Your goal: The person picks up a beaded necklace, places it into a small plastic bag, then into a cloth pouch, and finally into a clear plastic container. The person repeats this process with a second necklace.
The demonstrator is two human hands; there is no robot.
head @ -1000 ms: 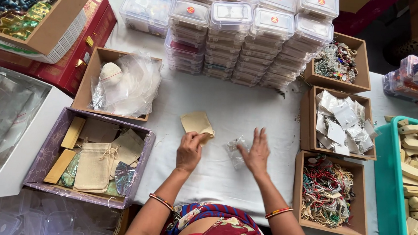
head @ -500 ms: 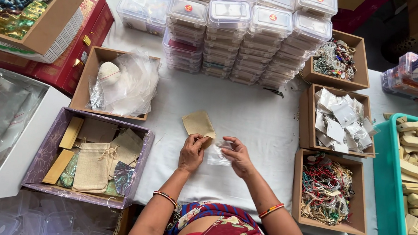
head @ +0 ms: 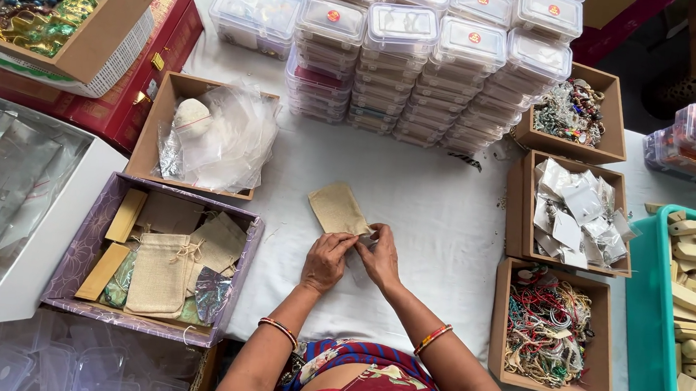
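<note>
Left hand (head: 326,261) and right hand (head: 379,259) meet at centre frame on the white bench (head: 444,219), fingertips pinching the lower edge of a tan pouch (head: 338,209) together with a small clear bag (head: 368,239). Stacked plastic boxes (head: 431,54) fill the upper middle.

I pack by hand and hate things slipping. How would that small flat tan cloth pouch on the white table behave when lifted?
The small flat tan cloth pouch looks thin, so it would probably flop when lifted. Its woven surface likely grips rather than slides. Lying flat on the white tablecloth, it seems light and cannot roll.
</note>
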